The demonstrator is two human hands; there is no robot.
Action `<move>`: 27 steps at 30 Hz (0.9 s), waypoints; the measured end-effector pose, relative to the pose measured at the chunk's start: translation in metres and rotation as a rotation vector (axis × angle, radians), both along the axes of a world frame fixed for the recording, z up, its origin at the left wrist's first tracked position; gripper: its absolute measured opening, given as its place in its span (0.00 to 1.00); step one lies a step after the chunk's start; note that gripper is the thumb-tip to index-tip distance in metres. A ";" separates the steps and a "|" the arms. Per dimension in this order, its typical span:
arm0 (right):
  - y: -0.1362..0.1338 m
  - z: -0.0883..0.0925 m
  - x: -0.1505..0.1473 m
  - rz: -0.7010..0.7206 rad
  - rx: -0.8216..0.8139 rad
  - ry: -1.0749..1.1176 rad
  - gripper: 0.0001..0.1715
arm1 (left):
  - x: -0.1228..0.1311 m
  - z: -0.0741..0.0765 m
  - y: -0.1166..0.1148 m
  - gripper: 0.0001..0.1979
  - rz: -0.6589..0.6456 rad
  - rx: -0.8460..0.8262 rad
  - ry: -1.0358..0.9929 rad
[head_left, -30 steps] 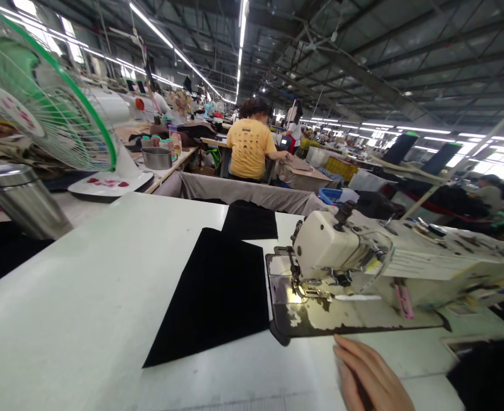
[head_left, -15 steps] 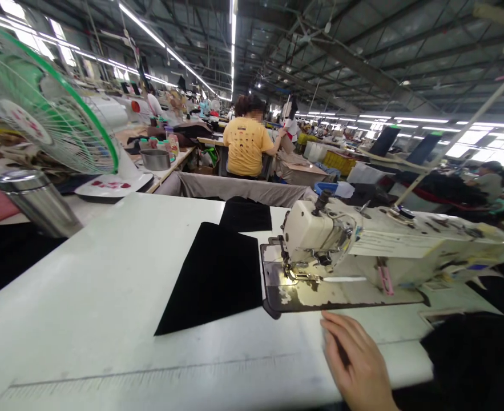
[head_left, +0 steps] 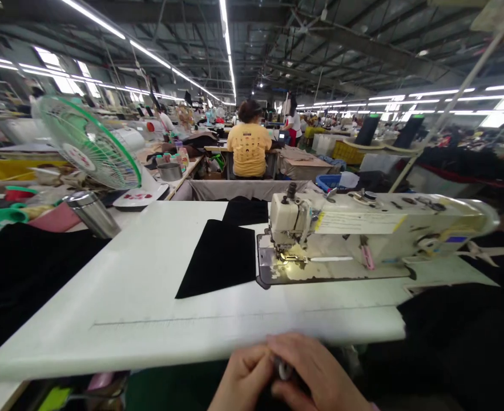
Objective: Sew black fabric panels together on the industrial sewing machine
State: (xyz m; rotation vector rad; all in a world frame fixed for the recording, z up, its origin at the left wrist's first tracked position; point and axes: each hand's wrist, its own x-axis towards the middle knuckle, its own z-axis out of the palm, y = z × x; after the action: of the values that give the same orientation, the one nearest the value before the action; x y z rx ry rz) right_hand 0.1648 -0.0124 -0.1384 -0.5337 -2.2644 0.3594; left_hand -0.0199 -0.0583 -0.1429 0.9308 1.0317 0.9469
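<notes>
Both my hands are together below the near edge of the white sewing table (head_left: 149, 308), in front of my body. My left hand (head_left: 241, 379) is curled closed. My right hand (head_left: 320, 374) is curled closed too, its fingers pressed against the left hand around a small pale object (head_left: 283, 370) that I cannot make out. On the table lies a black fabric piece (head_left: 220, 257), its right edge beside the plate of the cream sewing machine (head_left: 363, 228). A second black piece (head_left: 245, 211) lies behind it at the table's far edge.
A green-rimmed desk fan (head_left: 91, 142) and a steel flask (head_left: 93, 214) stand at the left. Black fabric (head_left: 24, 268) is heaped at the left, more black cloth (head_left: 461, 325) at the right. A person in a yellow shirt (head_left: 252, 148) sits ahead, back turned.
My view has pulled back from the table. My right hand left the tabletop beside the machine plate and dropped below the near edge, where it now meets my left hand.
</notes>
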 end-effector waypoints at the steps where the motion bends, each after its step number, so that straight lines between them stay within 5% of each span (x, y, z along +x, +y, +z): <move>1: -0.002 0.006 0.000 -0.022 0.000 0.005 0.28 | 0.004 0.010 0.005 0.23 0.026 0.019 -0.057; 4: -0.002 0.020 0.004 -0.112 -0.119 0.128 0.27 | 0.017 0.035 0.022 0.18 -0.028 -0.009 -0.249; 6: -0.001 0.025 0.005 -0.126 -0.343 0.300 0.25 | 0.024 0.047 0.034 0.15 -0.084 0.016 -0.221; 11: 0.006 0.029 -0.004 0.076 -1.380 1.094 0.24 | 0.034 0.062 0.063 0.11 -0.083 0.628 0.587; 14: 0.013 0.029 -0.004 0.233 -1.653 1.333 0.20 | 0.037 0.068 0.077 0.14 -0.199 0.884 0.834; 18: 0.019 0.022 0.008 0.089 -1.446 1.340 0.15 | 0.036 0.059 0.099 0.09 -0.101 0.904 0.867; 20: 0.021 0.018 0.017 -0.068 -1.187 1.230 0.20 | 0.034 0.046 0.111 0.10 -0.045 0.875 1.006; 23: 0.027 0.017 0.032 -0.281 -0.775 0.967 0.26 | 0.034 0.032 0.123 0.09 -0.159 0.782 1.293; 25: 0.032 0.020 0.041 -0.357 -0.619 0.862 0.24 | 0.041 0.040 0.126 0.13 -0.261 0.758 1.427; 27: 0.039 0.026 0.048 -0.390 -0.580 0.869 0.17 | 0.054 0.067 0.129 0.21 -0.295 0.837 1.469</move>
State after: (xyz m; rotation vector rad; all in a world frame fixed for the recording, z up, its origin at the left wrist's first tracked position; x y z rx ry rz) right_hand 0.2131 0.0261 -0.1121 -0.8808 -1.1719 0.8587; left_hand 0.0339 0.0704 -0.0759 2.5915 1.5978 0.2730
